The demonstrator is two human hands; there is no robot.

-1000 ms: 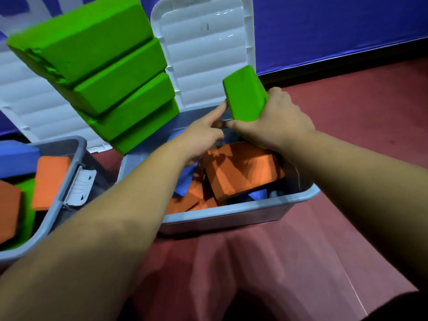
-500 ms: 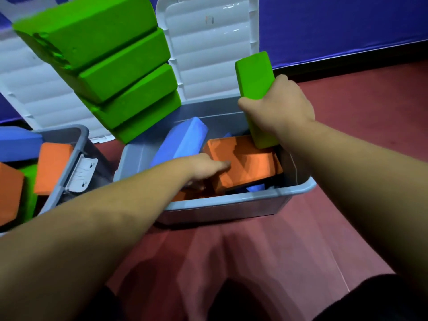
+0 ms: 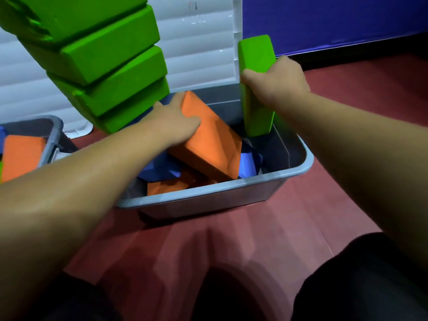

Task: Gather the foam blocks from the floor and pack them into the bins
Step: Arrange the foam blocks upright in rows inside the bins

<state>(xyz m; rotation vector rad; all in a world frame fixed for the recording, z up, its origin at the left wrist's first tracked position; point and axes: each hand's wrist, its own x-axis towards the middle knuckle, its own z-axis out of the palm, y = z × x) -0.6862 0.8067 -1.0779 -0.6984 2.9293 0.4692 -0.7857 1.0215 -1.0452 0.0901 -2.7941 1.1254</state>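
Your right grip curls round the green block, which stands upright at the right wall of the bin. Your left grip clasps the tilted orange block just beyond it. Lay that flat first, then push the green one straight down.

The dark red floor carries two grey bins — one central, another left.

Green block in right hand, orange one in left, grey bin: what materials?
Green block in the right hand and orange block in the left hand: likely dense foam, matte, softly rounded edges, no shine. Grey bin: probably moulded plastic, smooth, faint sheen on its rolled rim.
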